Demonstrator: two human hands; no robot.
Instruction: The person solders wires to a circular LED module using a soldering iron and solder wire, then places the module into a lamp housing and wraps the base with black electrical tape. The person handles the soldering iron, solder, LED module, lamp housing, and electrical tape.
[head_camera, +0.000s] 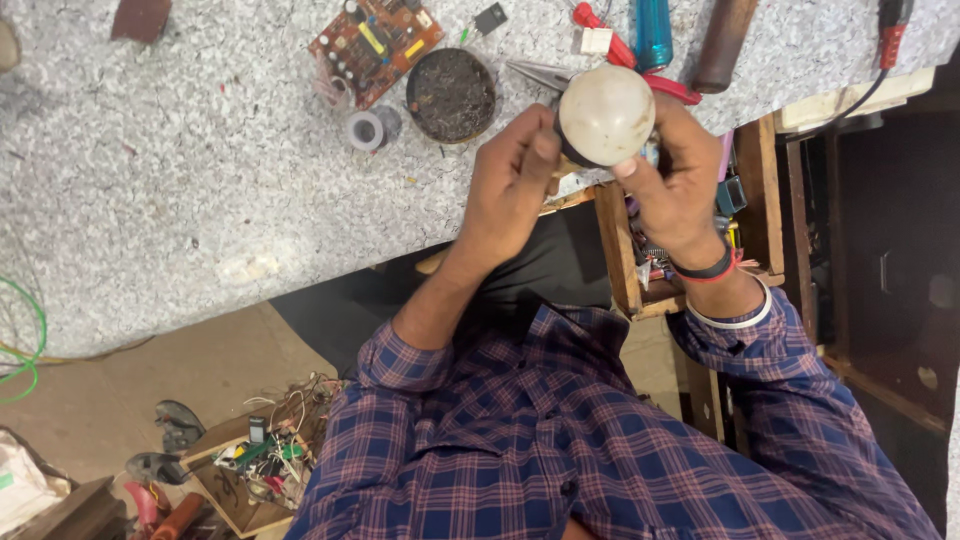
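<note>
A round white bulb dome (606, 114) is held up in front of me over the edge of a speckled stone worktop (180, 170). My right hand (675, 180) wraps the bulb from the right, fingers on its lower rim. My left hand (515, 180) grips the dark base at the bulb's left side with pinched fingers. A black and red band sits on my right wrist. My checked shirt sleeves fill the lower part of the view.
On the worktop lie a red circuit board (375, 45), a round dark tin (451, 95), a solder wire spool (366, 130), pliers with red handles (560, 75) and a blue tube (653, 30). An open wooden drawer (690, 240) of parts sits below. A box of wires (260, 465) rests on the floor.
</note>
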